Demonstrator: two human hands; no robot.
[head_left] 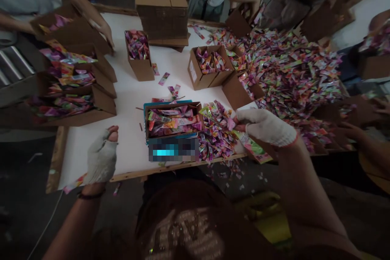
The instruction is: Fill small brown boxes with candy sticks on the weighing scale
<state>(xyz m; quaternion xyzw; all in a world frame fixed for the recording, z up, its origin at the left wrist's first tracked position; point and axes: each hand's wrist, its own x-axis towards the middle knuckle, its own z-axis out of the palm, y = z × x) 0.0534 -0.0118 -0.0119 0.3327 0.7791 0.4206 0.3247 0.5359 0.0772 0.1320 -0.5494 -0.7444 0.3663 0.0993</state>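
My right hand [266,126], in a pale knitted glove with bare fingertips, is closed on candy sachets [230,124] at the right of the small pile. A long green-and-pink sachet [254,148] hangs just below that hand. My left hand [102,154], gloved the same way, is curled closed above the table's near left part; what its fingers hold, if anything, is hidden. Beside its wrist lies a pink-and-orange sachet [74,183]. Between my hands, an open carton [199,109] full of sachets sits on a blue scale-like base [145,113] with a blurred, lit front panel [173,150].
Filled cartons [105,107] line the left side; another filled carton [140,69] and a closed box [161,18] stand farther back. Two cartons [198,77] adjoin a large sachet heap [298,69] at right. Co-workers' hands [105,32] reach in around the table.
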